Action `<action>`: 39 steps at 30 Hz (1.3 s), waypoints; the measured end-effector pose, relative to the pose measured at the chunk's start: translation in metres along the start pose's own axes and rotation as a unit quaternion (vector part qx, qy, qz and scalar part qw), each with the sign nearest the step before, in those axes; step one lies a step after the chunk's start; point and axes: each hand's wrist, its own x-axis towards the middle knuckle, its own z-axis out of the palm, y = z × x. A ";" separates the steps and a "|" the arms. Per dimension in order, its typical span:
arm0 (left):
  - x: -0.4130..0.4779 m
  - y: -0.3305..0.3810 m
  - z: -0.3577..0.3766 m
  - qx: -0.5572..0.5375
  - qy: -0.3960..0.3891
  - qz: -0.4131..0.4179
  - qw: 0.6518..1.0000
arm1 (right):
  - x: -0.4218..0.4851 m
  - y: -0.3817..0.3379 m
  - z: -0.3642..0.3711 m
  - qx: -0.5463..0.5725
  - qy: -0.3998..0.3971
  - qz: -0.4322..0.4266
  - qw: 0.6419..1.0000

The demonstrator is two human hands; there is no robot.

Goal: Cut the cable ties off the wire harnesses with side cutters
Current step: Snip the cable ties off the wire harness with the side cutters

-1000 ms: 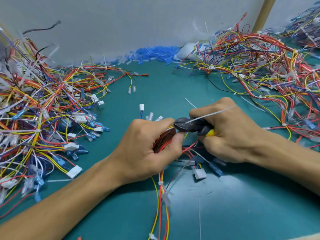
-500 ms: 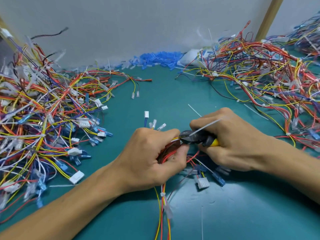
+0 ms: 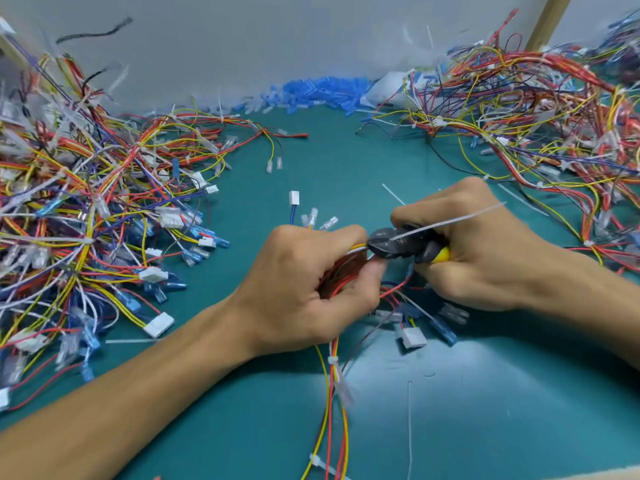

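My left hand [image 3: 304, 289] grips a bundle of red, yellow and orange wires, the wire harness [image 3: 341, 403], which trails down toward the near edge. My right hand [image 3: 485, 258] grips the side cutters [image 3: 398, 244], dark jaws with a yellow handle, their tip pressed against the bundle at my left thumb. A long white cable tie tail [image 3: 453, 220] sticks out from the jaws up and to the right over my right hand. Two more white ties [image 3: 333, 360] sit on the harness lower down.
A big heap of harnesses [image 3: 86, 220] with white and blue connectors fills the left side, another heap [image 3: 540, 109] the right back. Blue terminal sleeves [image 3: 318, 91] lie along the grey wall. Cut tie pieces [image 3: 409, 424] and loose connectors [image 3: 412, 336] lie on the teal mat [image 3: 485, 410].
Both hands stay together on the bundle; the cutter tip has closed in against the wires at my left thumb. The tie tail still points up right.
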 end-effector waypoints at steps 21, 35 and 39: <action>0.000 -0.001 0.000 -0.035 0.046 -0.035 0.998 | 0.001 0.006 -0.006 0.031 0.010 0.049 0.998; 0.001 0.002 0.001 -0.006 -0.007 -0.027 1.000 | -0.002 -0.004 -0.004 0.040 -0.033 0.038 0.998; 0.002 0.002 0.002 0.009 -0.010 -0.016 1.000 | 0.000 -0.005 -0.006 0.058 -0.060 0.031 0.996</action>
